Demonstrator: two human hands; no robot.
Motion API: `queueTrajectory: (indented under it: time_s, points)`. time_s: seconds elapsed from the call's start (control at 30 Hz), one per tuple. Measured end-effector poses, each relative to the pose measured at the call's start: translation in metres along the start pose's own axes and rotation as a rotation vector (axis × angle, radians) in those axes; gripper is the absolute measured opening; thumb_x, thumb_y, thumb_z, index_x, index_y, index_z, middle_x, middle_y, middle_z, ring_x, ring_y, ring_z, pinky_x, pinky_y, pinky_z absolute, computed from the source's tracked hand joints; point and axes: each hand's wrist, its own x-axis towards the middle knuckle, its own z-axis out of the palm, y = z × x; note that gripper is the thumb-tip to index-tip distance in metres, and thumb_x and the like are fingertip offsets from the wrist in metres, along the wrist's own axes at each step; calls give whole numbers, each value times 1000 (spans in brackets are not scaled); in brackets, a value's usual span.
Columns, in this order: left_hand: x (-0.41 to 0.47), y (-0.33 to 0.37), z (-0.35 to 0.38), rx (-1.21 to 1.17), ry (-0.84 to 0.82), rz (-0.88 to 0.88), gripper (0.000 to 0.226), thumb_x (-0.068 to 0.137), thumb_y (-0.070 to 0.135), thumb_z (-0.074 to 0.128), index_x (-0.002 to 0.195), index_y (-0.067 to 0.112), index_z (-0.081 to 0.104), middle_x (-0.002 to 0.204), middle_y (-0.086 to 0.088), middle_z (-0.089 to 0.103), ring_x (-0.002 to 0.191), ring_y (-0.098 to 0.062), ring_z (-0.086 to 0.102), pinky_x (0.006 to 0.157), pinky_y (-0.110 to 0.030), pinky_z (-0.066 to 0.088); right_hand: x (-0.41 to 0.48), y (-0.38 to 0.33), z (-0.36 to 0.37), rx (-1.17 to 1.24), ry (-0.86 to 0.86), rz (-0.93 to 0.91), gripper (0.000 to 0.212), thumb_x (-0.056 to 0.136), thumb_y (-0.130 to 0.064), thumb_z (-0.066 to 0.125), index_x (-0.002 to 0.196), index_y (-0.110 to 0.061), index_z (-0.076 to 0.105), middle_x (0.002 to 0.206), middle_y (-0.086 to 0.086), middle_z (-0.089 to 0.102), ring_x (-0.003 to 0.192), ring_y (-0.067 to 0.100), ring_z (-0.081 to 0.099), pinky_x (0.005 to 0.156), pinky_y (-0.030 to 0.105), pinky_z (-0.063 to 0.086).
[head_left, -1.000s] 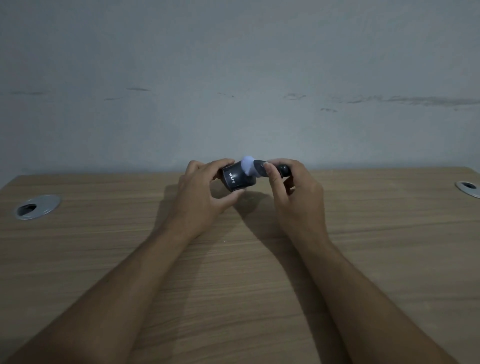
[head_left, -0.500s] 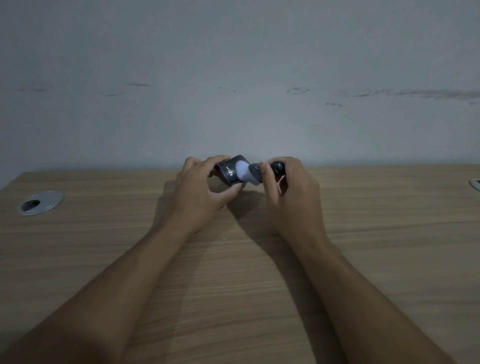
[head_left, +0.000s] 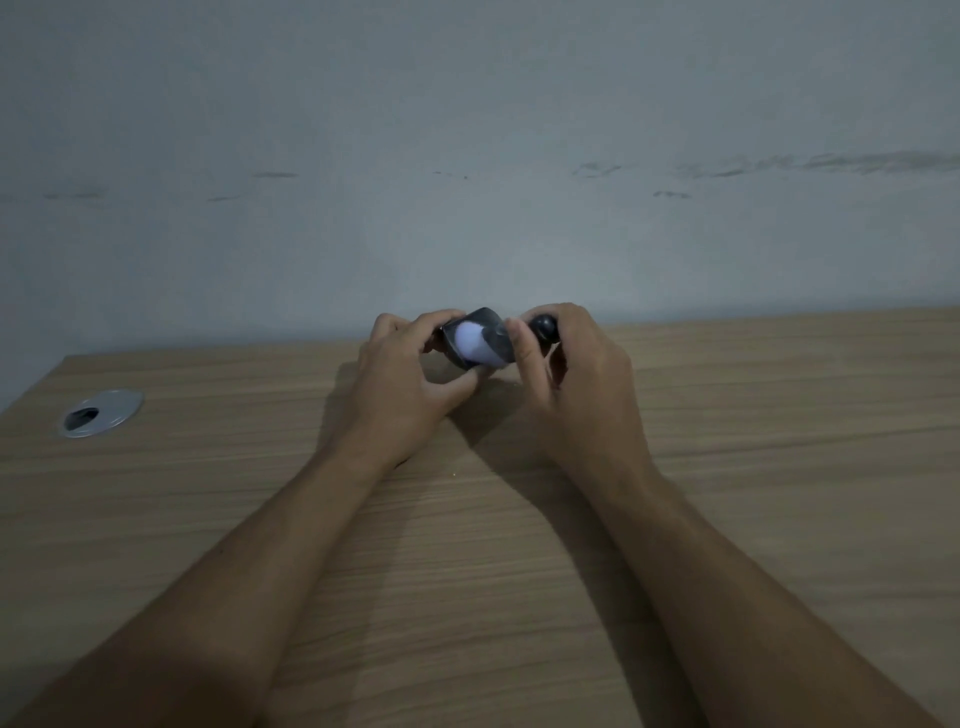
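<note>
A small dark cap-like piece (head_left: 470, 325) is held just above the far part of the wooden desk (head_left: 467, 545). My left hand (head_left: 410, 379) grips it between curled fingers and thumb. A pale rounded tip (head_left: 475, 343) pokes into or against the cap. It belongs to a dark stick-like object (head_left: 543, 327), which my right hand (head_left: 571, 384) grips, with the thumb laid along it. Much of both pieces is hidden by my fingers.
A round metal cable grommet (head_left: 101, 413) is set into the desk at the far left. A plain grey wall (head_left: 467, 156) rises right behind the desk's far edge. The light is dim.
The dark cap has turned in my left hand, so its printed side no longer shows and the pale tip sits further inside it. Both hands stay in about the same spot.
</note>
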Motion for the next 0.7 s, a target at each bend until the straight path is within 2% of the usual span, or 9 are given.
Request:
queueTrajectory:
  time_s: [0.1, 0.2, 0.33, 0.4, 0.47, 0.53, 0.6, 0.67, 0.7]
  points:
    - [-2, 3, 0, -20, 21, -3, 58, 78, 51, 88, 133, 43, 69, 106, 18, 52, 109, -2, 61, 87, 0, 39, 4, 14, -4, -50, 57, 107, 23, 108, -35, 67, 112, -13, 74, 98, 1, 75, 79, 18, 67, 75, 34, 52]
    - [-2, 3, 0, -11, 13, 8, 59, 78, 54, 87, 133, 43, 69, 107, 21, 53, 113, -5, 61, 94, -12, 45, 6, 15, -5, -16, 59, 138, 23, 109, -35, 65, 112, -14, 74, 97, -2, 76, 77, 12, 64, 75, 27, 51]
    - [0, 4, 1, 5, -16, -30, 60, 76, 52, 82, 134, 43, 69, 107, 12, 53, 108, -12, 62, 79, -6, 38, 3, -1, -2, 23, -9, -2, 22, 110, -30, 64, 112, -10, 72, 96, -2, 75, 79, 11, 66, 72, 16, 47]
    - [1, 3, -1, 15, -37, -48, 60, 80, 41, 85, 138, 41, 67, 113, 7, 52, 107, -15, 60, 71, -6, 37, 1, -9, 4, 39, -38, -82, 18, 109, -25, 66, 110, -8, 71, 96, 0, 74, 78, 10, 64, 73, 8, 44]
    - [1, 3, -2, 17, -34, -50, 59, 83, 35, 86, 138, 41, 66, 111, 10, 50, 106, -12, 57, 69, -3, 38, 1, -9, 6, 17, -44, -113, 18, 109, -24, 67, 110, -7, 71, 97, 1, 74, 80, 10, 63, 73, 7, 43]
    - [0, 3, -3, 21, -5, -25, 58, 82, 43, 86, 137, 43, 66, 104, 18, 48, 103, -5, 54, 75, 6, 34, 4, -1, 4, -25, -17, -57, 21, 109, -29, 67, 110, -8, 71, 96, -2, 72, 79, 7, 60, 72, 7, 41]
    - [-1, 4, -3, 20, 3, -12, 61, 82, 51, 86, 139, 43, 65, 102, 24, 47, 103, 0, 53, 79, 10, 30, 10, 12, -1, -60, 35, 88, 25, 110, -35, 65, 109, -11, 73, 90, -7, 68, 73, 4, 54, 68, 10, 39]
    - [-3, 5, -2, 17, -4, 37, 62, 83, 47, 88, 140, 38, 65, 101, 37, 45, 109, -2, 57, 87, 2, 36, 13, 22, -5, -47, 85, 223, 29, 110, -41, 63, 106, -13, 73, 79, -13, 64, 65, 3, 55, 65, 14, 40]
    - [-4, 5, -2, 32, -17, 72, 62, 83, 42, 89, 140, 35, 65, 101, 40, 46, 113, -5, 58, 92, -6, 40, 13, 22, -5, -29, 90, 235, 30, 110, -42, 62, 106, -14, 73, 76, -15, 62, 65, -4, 58, 64, 10, 40]
